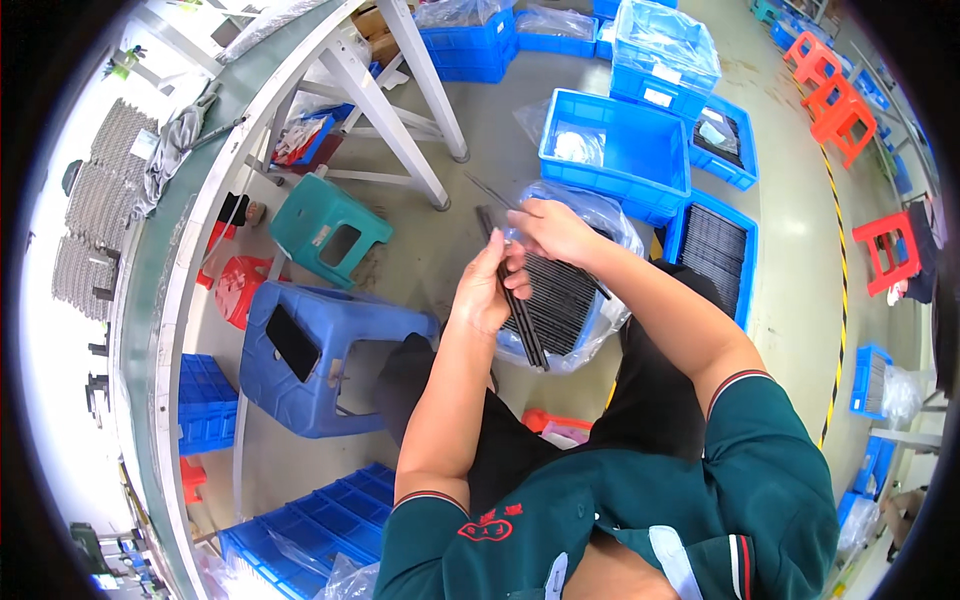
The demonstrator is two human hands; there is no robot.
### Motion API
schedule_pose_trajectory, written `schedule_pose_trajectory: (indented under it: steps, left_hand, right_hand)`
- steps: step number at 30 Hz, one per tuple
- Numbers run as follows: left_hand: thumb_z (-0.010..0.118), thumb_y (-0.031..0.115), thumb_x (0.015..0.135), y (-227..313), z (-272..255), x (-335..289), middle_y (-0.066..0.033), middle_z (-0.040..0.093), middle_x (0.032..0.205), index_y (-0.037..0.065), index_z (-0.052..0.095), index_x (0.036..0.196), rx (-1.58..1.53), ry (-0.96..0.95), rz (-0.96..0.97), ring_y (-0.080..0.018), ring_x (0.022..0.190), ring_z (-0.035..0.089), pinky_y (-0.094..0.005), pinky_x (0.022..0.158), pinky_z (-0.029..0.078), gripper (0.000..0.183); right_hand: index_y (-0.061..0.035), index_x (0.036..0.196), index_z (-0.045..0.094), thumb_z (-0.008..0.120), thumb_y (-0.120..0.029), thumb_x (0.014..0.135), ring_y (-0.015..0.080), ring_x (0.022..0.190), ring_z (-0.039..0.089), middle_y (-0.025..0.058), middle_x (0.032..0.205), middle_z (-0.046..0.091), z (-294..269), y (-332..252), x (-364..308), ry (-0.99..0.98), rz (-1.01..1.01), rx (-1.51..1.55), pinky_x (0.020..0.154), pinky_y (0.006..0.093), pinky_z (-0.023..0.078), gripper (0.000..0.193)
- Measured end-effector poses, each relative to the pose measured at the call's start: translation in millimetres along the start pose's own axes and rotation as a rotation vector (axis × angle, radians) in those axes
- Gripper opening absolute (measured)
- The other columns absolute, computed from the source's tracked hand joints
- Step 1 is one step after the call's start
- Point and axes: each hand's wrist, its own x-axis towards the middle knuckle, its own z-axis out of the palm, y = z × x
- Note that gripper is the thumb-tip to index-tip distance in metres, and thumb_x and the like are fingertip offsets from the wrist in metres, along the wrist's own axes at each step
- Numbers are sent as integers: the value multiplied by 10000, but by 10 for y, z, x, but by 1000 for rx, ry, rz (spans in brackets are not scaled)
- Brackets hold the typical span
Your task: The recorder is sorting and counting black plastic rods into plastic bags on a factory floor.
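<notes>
My left hand is closed around a small bundle of long, thin black strips, which slants down toward my lap. Just above and to its right, my right hand has its fingers pinched on one thin dark strip that points up and left. Below both hands, between my knees, stands a container lined with clear plastic. Rows of similar black strips fill it. My right forearm and hands cover part of this container.
A blue stool at left carries a black phone; a green stool stands beyond it. Blue crates are stacked ahead, and one at right holds dark strips. A long workbench runs along the left.
</notes>
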Motion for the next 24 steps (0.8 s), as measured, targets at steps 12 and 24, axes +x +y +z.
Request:
schedule_pose_trajectory:
  steps: [12,24]
  left_hand:
    - [548,384,901,308,-75,17,6,400,658,57,551,848,-191,268,420,-102,542,367,-253,485,343,331]
    - [541,339,913,24,59,109,18,380,601,31,545,789,150,299,499,-88,520,353,-236,459,324,332]
  right_hand:
    - [1,946,457,534,-220,884,97,405,475,73,617,568,-28,-181,-498,-277,125,263,348,230,327,243]
    - [-9,888,451,498,-196,903,112,388,479,83,602,556,64,-142,-464,-207,135,326,330,231,340,194]
